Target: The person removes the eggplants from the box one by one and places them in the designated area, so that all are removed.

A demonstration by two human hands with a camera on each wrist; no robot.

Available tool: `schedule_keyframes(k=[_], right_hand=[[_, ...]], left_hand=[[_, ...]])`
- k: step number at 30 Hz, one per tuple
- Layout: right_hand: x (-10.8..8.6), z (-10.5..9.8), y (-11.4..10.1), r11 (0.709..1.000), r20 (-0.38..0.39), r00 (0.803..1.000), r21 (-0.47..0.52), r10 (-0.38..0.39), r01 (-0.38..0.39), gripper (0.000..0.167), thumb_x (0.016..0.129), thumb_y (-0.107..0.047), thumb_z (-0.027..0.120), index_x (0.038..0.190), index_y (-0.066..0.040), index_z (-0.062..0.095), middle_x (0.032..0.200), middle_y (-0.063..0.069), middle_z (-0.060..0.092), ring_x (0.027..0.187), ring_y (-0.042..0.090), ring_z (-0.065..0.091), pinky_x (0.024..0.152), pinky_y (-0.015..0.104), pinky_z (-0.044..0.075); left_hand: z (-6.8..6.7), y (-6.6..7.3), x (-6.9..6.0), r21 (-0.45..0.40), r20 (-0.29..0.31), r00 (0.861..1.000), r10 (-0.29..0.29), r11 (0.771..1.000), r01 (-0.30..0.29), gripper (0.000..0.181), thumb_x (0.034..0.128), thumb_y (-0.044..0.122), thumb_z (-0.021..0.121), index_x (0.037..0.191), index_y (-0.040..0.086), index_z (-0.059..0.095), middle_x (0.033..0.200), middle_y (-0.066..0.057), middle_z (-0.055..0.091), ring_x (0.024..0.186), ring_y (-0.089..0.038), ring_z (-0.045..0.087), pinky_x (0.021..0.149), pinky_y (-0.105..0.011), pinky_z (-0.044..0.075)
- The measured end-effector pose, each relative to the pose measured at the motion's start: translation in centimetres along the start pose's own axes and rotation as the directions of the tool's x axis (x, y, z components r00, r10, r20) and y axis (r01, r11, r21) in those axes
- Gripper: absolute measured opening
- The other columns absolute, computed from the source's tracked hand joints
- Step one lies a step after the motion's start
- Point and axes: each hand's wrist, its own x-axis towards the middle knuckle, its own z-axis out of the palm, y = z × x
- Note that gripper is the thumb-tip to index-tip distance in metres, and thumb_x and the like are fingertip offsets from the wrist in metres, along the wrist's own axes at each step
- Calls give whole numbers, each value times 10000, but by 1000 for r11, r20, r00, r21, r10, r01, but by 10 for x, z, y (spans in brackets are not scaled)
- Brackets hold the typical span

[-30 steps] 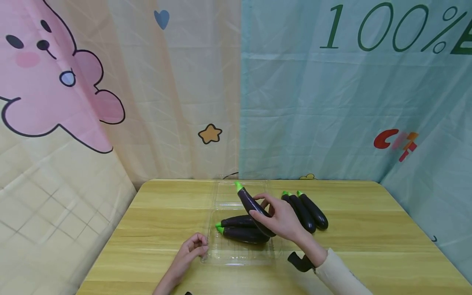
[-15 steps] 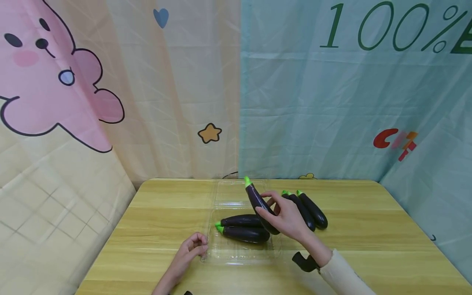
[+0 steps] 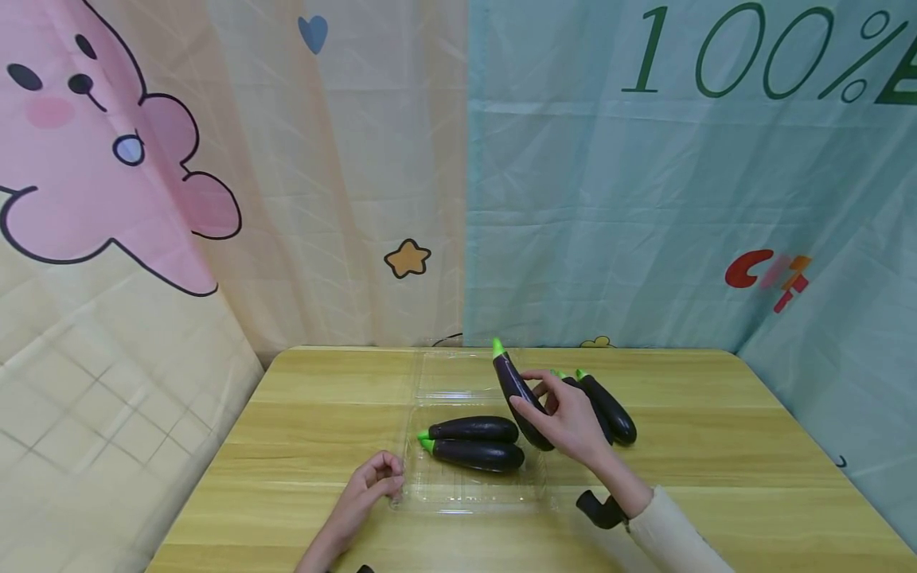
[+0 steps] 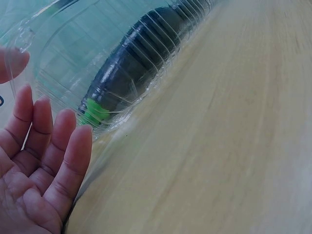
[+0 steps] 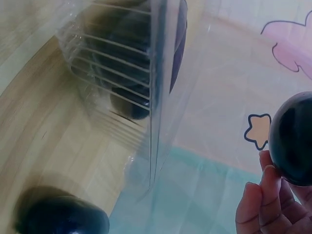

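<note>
Two dark eggplants with green stems, the nearer one (image 3: 476,456) and the farther one (image 3: 473,430), lie side by side in a clear plastic box (image 3: 466,504). My right hand (image 3: 573,426) pinches another eggplant (image 3: 521,398) between thumb and fingers, raised over the box's right side, stem pointing up and away. In the right wrist view, its rounded end (image 5: 295,139) shows above my fingers. My left hand (image 3: 365,493) grips the box's left edge; in the left wrist view the thumb and fingers of that hand (image 4: 39,161) lie on either side of the clear rim.
More eggplants (image 3: 609,410) lie on the wooden table (image 3: 322,406) right of the box, partly behind my right hand. The box's clear lid (image 3: 458,374) lies folded back at the far side. Curtains (image 3: 609,199) hang behind the table.
My right hand has moved to the right with its eggplant, uncovering more of the two in the box. My left hand has stayed at the box's edge.
</note>
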Motion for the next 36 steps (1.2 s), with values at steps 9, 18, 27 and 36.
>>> schedule_keyframes(k=[9, 18, 27, 36], right_hand=[[1, -1, 13, 1000, -85, 996, 20, 12, -11, 359, 840, -301, 727, 1153, -156, 628, 749, -49, 591, 510, 92, 469, 440, 254, 389], [1, -6, 21, 997, -156, 985, 25, 76, -73, 356, 842, -312, 724, 1154, -166, 634, 753, -35, 603, 489, 108, 447, 437, 269, 376], [1, -14, 30, 991, -204, 971, 66, 129, -117, 360, 837, -293, 732, 1157, -157, 641, 757, 9, 611, 478, 126, 436, 415, 265, 359], [1, -24, 43, 984, -251, 951, 34, 179, -176, 407, 822, -336, 740, 1172, -154, 638, 787, 36, 608, 514, 168, 436, 441, 274, 362]], left_hand=[[1, 0, 0, -1, -6, 1000, -4, 1000, 4, 246, 908, 16, 530, 1010, -177, 415, 899, -55, 500, 764, -101, 506, 699, -236, 468], [0, -1, 0, -1, -5, 1000, -1, 1000, 1, 239, 913, 27, 531, 1008, -163, 421, 899, -55, 501, 770, -104, 505, 704, -239, 468], [0, -2, 0, -6, -9, 1000, 6, 1000, -6, 157, 910, 22, 532, 987, -93, 458, 897, -54, 506, 764, -105, 507, 694, -240, 471], [0, -2, 0, -3, 1, 1000, 3, 1000, -3, 244, 916, 20, 523, 1008, -177, 413, 902, -58, 497, 769, -105, 504, 699, -238, 470]])
